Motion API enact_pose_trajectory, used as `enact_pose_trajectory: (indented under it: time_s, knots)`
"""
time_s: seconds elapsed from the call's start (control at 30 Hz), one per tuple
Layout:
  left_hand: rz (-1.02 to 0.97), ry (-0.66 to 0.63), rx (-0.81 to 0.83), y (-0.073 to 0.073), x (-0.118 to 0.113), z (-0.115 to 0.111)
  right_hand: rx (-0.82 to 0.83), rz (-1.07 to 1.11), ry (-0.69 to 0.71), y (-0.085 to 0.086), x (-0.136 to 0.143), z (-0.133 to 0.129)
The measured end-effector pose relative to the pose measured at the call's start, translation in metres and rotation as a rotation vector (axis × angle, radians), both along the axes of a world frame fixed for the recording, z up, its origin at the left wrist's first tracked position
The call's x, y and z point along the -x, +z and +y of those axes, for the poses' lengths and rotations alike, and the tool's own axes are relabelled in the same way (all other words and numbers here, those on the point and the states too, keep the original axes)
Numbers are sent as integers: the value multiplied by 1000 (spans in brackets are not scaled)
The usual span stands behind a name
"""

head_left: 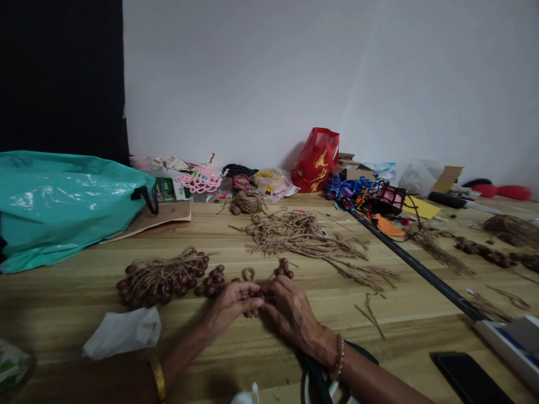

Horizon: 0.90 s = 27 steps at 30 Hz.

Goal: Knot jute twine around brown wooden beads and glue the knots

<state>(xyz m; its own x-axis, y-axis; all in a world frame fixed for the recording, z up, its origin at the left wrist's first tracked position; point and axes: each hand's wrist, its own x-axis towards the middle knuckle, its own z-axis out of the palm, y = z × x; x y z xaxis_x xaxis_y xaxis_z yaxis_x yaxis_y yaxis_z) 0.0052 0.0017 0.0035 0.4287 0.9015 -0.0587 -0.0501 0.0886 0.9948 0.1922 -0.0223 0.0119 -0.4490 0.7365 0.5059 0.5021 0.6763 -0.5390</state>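
Note:
Near the table's front centre, my left hand (236, 302) and my right hand (290, 311) meet at the fingertips. Both are closed in a pinch on brown cord, whose loop (248, 274) rises just behind them. The part between the fingers is mostly hidden. Brown beads (213, 280) lie left of my left hand, and a small bead cluster (284, 269) sits behind my right hand. A big bundle of corded beads (162, 278) rests further left. Loose brown cords (298, 235) spread behind my hands.
A teal bag (71, 202) stands at left, with a white tissue (124, 332) in front of it. A red bag (316, 160) leans on the wall. At right are a dark strip (415, 261), a black phone (470, 377) and more cords. A ball of twine (249, 202) sits behind.

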Motion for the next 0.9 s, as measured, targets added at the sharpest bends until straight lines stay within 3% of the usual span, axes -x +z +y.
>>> enact_pose_trajectory:
  time_s: [0.2,0.43,0.73,0.9]
  knots:
    - [7,0,-12,0,1,0,60,74,-13,3,3,-2]
    - [-3,28,23,0,0,1,317,338,-94,19,-4,8]
    - [-42,92,42,-1,-1,0,297,-267,-154,32,-17,6]
    - [-58,112,15,1,-1,1,264,-408,-182,27,-9,0]
